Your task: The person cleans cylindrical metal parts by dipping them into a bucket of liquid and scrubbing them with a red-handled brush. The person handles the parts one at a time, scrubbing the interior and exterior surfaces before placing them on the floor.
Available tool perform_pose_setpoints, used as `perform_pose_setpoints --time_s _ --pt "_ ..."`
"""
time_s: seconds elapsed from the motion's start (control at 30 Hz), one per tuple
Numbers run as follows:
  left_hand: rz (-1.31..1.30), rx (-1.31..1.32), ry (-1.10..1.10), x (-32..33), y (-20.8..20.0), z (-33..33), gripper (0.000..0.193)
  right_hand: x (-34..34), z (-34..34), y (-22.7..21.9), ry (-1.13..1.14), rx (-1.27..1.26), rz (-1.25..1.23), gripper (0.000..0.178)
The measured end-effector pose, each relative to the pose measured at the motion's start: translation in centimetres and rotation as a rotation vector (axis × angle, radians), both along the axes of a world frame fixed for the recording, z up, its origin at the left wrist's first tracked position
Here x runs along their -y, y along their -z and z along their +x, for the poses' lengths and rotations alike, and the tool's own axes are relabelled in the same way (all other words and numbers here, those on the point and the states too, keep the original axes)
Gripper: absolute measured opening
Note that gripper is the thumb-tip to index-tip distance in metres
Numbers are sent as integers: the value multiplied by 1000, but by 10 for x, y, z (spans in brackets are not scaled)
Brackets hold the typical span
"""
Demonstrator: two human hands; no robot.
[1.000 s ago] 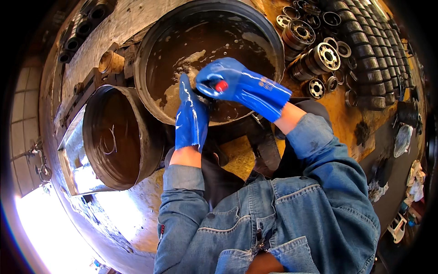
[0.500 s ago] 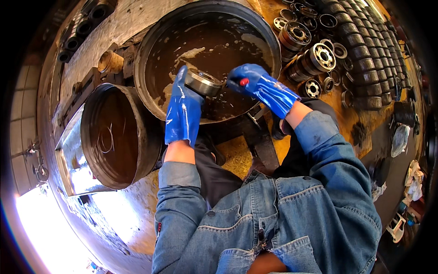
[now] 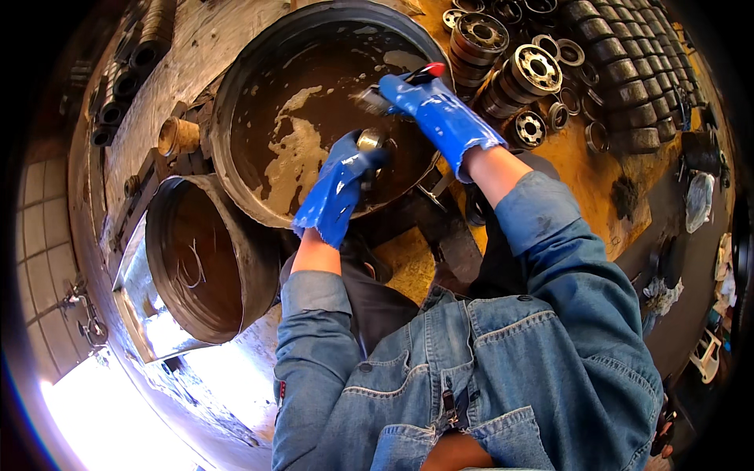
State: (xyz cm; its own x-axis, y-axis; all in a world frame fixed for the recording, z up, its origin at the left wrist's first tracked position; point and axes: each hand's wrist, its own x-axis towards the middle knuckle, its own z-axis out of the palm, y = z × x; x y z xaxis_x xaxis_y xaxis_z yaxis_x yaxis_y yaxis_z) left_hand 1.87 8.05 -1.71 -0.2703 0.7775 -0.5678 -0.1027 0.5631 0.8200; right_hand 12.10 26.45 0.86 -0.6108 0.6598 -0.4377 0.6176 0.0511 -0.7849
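Over a large round basin [image 3: 222, 149] of brown, foamy liquid, both my hands work in wet blue rubber gloves. My left hand [image 3: 334, 188] is closed round a shiny metal bearing ring [image 3: 371, 140], now tilted so that only part of it shows. My right hand [image 3: 440, 118], above and to the right of the ring, grips a brush [image 3: 375, 99] with a red handle end. The brush head is smeared by motion and stands a little apart from the ring.
Left of my knees sits a drum [image 3: 263, 271] with brown contents and a loose wire. Stacked bearings [image 3: 479, 39] and loose rings [image 3: 570, 52] lie right of the basin, before rows of dark cylindrical parts [image 3: 620, 74]. A rusty can [image 3: 179, 136] stands left.
My left hand has turned the ring from lying broadside to steeply tilted and moved it right. My right hand has risen slightly, bringing the brush into clearer sight. The whole view has shifted a little.
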Motion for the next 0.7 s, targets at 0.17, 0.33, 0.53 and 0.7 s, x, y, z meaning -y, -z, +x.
perform_pose_setpoints --time_s 0.17,0.33,0.53,0.7 --pt "-173 -668 252 3 -17 4 59 19 5 -2 -195 -6 -77 49" --pt "-265 -1071 462 10 -27 0 54 25 22 -13 -333 -227 160 49" --pt "-283 -1317 459 9 -29 -1 31 29 19 -25 -413 35 134 55" --pt "-166 -1318 332 17 -22 -6 37 35 27 -45 -450 27 52 44"
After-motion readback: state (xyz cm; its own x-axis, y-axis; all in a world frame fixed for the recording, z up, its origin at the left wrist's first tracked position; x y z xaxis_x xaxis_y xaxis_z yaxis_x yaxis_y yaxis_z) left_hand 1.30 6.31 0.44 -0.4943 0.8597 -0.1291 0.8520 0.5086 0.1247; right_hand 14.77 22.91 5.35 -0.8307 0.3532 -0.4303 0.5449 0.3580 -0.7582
